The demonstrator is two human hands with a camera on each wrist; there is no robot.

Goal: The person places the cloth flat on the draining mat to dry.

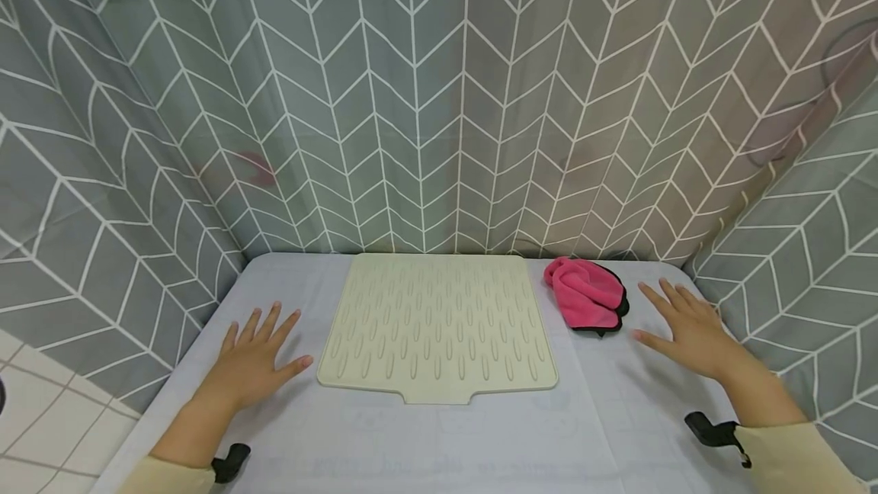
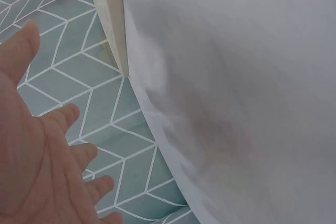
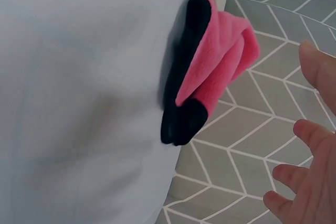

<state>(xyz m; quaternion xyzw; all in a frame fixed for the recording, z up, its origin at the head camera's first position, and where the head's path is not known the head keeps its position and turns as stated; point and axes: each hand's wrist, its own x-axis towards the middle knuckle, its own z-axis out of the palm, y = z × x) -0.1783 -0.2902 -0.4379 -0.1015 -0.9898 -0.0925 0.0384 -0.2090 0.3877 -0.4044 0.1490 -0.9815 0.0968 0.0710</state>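
My left hand (image 1: 252,360) hovers over the left side of the table, its fingers spread and nothing held. To its right lies a cream, ridged drying mat (image 1: 442,326) with a tab at the near edge. A crumpled pink cloth (image 1: 586,294) with black edging sits just right of the mat. My right hand (image 1: 693,330), fingers spread, is right of the cloth and apart from it. In the right wrist view, the pink cloth (image 3: 220,56) shows beside the fingers of the empty right hand (image 3: 315,182). The left wrist view shows the left palm (image 2: 42,171).
A white cloth (image 1: 507,441) covers the table. Grey curtains (image 1: 439,97) with white chevron lines hang behind it and along both sides. White floor tiles (image 1: 55,418) show at the lower left. A black wrist mount (image 1: 232,463) is on the left wrist, another (image 1: 713,431) on the right.
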